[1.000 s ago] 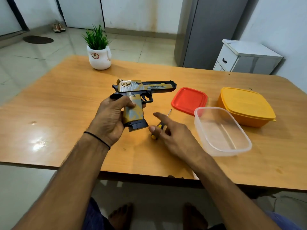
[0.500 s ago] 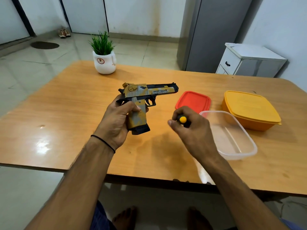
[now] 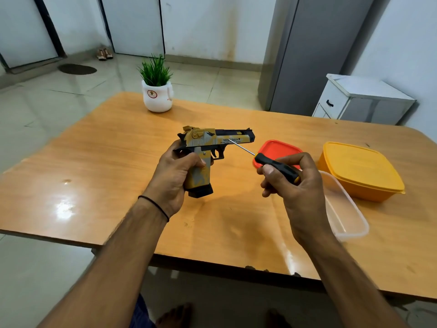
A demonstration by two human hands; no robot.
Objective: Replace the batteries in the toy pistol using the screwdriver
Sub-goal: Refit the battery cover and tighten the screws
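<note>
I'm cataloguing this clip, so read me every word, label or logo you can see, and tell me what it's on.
"DESERT EAGLE": toy pistol slide, with the screwdriver tip crossing its middle letters.
Smaller line beneath it: too small to read.
Round emblem on white plant pot: blurred, unreadable.

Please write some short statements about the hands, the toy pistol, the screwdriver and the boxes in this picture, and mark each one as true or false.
1. The left hand grips the toy pistol by its handle. True.
2. The screwdriver lies on the table. False: the right hand holds it above the table, with the tip pointing at the pistol's side.
3. The red lid closes the clear container. False: the lid lies on the table beside the container, which is open.
4. The yellow container has its lid on. True.
5. The potted plant stands on the table beyond the pistol. True.
</note>
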